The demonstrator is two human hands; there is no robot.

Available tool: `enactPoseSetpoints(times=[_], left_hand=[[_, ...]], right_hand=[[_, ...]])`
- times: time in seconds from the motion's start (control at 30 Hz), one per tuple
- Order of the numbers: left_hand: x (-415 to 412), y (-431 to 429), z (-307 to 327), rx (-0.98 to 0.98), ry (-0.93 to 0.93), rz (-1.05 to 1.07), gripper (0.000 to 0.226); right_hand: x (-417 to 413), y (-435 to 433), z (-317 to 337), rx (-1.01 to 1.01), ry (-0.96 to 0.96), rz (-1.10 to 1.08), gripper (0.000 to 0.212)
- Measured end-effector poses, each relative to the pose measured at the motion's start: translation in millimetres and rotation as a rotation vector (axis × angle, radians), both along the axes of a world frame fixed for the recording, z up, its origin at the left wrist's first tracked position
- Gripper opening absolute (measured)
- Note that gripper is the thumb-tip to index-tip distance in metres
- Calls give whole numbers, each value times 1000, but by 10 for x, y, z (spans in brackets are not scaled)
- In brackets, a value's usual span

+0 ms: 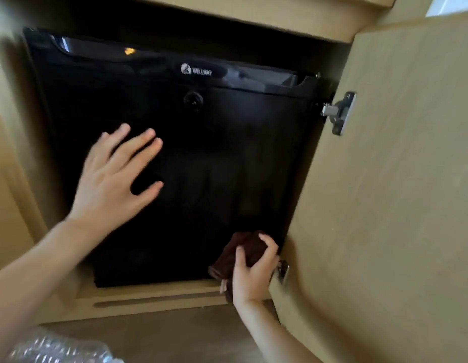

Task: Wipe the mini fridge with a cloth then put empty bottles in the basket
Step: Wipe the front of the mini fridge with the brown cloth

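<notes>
We face a black, glossy-topped mini fridge [227,153] set in a light wooden cabinet [154,297], its door closed. Our left hand [112,176] is spread flat over the left half of the fridge door, fingers straight and apart, holding nothing; we cannot tell whether it touches the door. Our right hand [254,273] is curled tight round a bunched dark brown cloth [243,247] at the lower right corner of the fridge door. The wooden cabinet door [397,205] stands open at the right on a metal hinge [340,112]. Crinkled clear plastic bottles [57,349] lie on the floor at the lower left.
</notes>
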State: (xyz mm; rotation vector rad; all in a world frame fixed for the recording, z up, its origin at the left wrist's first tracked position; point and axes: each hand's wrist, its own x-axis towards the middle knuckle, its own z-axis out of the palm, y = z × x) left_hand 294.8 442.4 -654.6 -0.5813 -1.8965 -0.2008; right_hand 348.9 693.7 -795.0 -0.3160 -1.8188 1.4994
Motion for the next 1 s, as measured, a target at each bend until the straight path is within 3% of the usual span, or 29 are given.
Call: enactPoseSetpoints(times=[0.1,0.23,0.4,0.53,0.73,1.0], left_hand=[[2,-24,19,-31,8,-7,64],[14,-41,19,-38,0,-25,63],[29,-55,18,-45,-36,-12,63],[68,-82,45,-84,-68,-2,65],[108,-165,-1,-121,-102,10,63],[202,-304,-342,-48,-145,43,61]], right_hand=[[-17,33,143,-46,1,45,46],[-82,276,427,72,184,15,44],[-22,194,-147,213,10,-37,49],[-7,87,-273,96,-40,-54,49],[-129,-46,304,35,204,47,48],[-2,-425,-178,-169,-3,-21,52]])
